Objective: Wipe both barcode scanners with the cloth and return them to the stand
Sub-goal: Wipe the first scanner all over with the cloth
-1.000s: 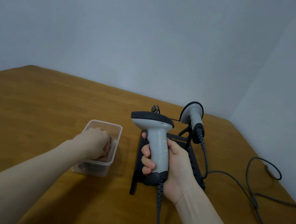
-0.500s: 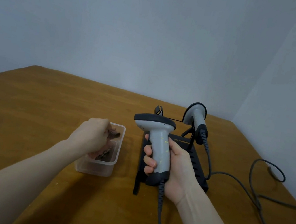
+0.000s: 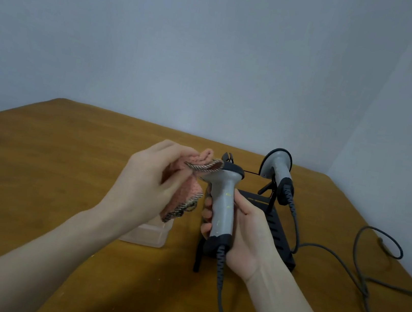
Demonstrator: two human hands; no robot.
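Observation:
My right hand (image 3: 247,231) grips the handle of a grey barcode scanner (image 3: 222,198), held upright above the table with its dark head pointing left. My left hand (image 3: 147,184) holds a pink cloth (image 3: 191,177) with a striped edge, and the cloth touches the scanner's head. A second grey scanner (image 3: 277,172) rests on the black stand (image 3: 278,236) at the back right, its coiled cable hanging down.
A clear plastic container (image 3: 150,235) sits on the wooden table (image 3: 35,183) below my left hand, partly hidden by it. Grey cables (image 3: 360,259) loop across the table's right side. Two walls meet behind the table's far right corner.
My left hand lifted the cloth out of the container and brought it up and right against the head of the scanner. The right hand kept the scanner almost still.

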